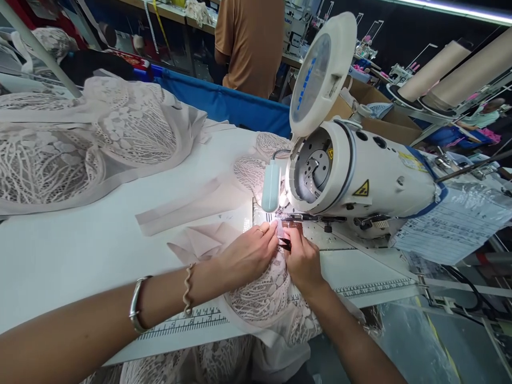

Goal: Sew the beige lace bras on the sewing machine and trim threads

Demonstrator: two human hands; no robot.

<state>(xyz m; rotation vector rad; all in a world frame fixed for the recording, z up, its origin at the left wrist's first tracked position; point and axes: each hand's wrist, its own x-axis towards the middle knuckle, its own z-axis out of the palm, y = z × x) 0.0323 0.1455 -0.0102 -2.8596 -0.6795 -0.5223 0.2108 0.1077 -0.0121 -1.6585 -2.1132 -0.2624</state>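
At the sewing machine [360, 170], my left hand [256, 248] pinches the edge of a pale pink lace bra [262, 298] just in front of the needle area. My right hand [302, 258] is closed beside it, a small gap away, with dark thread snips [285, 244] showing between its fingers and pointing toward my left hand. Most of the snips is hidden by the fingers. The lace cups spread over the table edge below my hands. A lit lamp [271, 186] hangs over the stitching spot, and plain fabric bands [196, 205] trail to the left.
Large lace bra pieces [136, 122] are heaped on the left of the white table [100, 256]. A printed ruler strip [376, 288] runs along the front edge. The machine's round cover [323, 74] stands raised. Beyond a blue cloth barrier [228, 101], a person [250, 48] faces away.
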